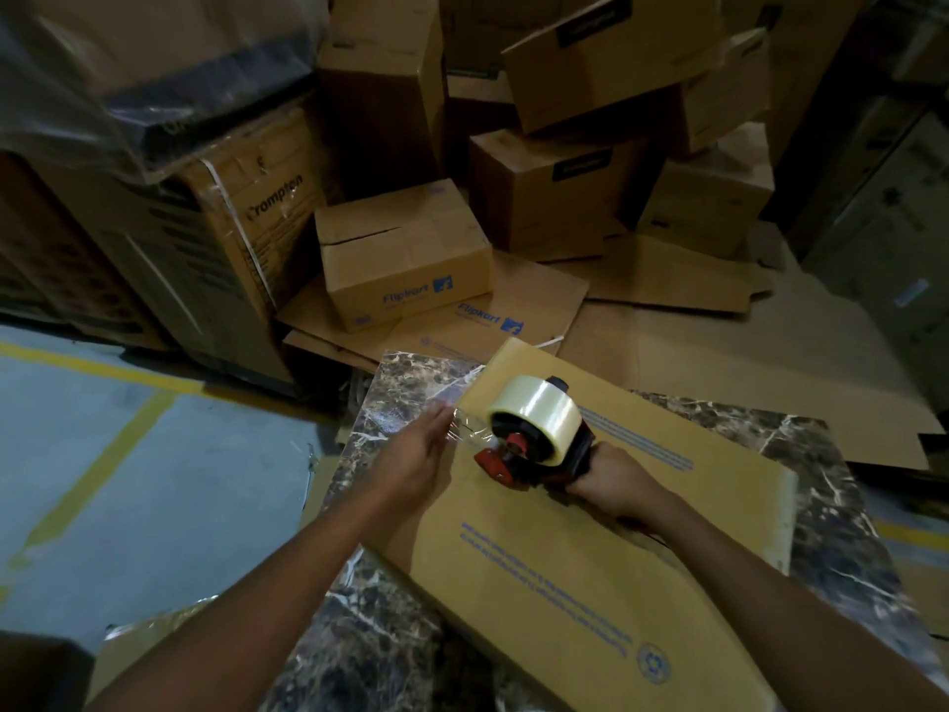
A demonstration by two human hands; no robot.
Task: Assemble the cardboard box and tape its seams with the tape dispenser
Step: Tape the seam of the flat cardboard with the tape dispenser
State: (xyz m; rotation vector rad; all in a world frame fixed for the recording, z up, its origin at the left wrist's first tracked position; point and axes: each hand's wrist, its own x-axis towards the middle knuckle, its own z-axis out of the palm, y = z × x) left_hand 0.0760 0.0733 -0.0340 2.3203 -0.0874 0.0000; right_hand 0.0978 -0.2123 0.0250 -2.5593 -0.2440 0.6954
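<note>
1. Leftmost, outside the work area, is the grey floor (pixel 128 480) with yellow lines. It has no part in the task.

2. Next comes the left hand (pixel 411 454). It is open and flat, fingers stretched over the left edge of the cardboard box (pixel 590 531), and the fingertips touch the loose clear tape end (pixel 462 429). It presses or smooths, it does not grip.

3. The box lies flat (not yet opened up, as I judge) on the marble table (pixel 411 382), turned at an angle, w/ blue print facing up.

4. In the middle, the tape dispenser (pixel 534 434) stands on the box near its far-left edge. It carries a big clear roll, and the red blade part points toward the left hand.

5. To the right, the right hand (pixel 611 480) is closed around the dispenser handle, a firm hold.

6. Behind the table is a pile of other boxes (pixel 405 249) and flat cartons, well apart from the hands.

7. Risks from here, my judgement:
- The loose tape looks crumpled; if it folds on itself, it sticks together and the seam gets wrinkles or no bond.
- The left fingers are near the blade, so a quick pull of the dispenser toward them may cut them.
- The box is not held down hard, so pulling tape may slide it on the smooth marble and the tape goes crooked.
</note>
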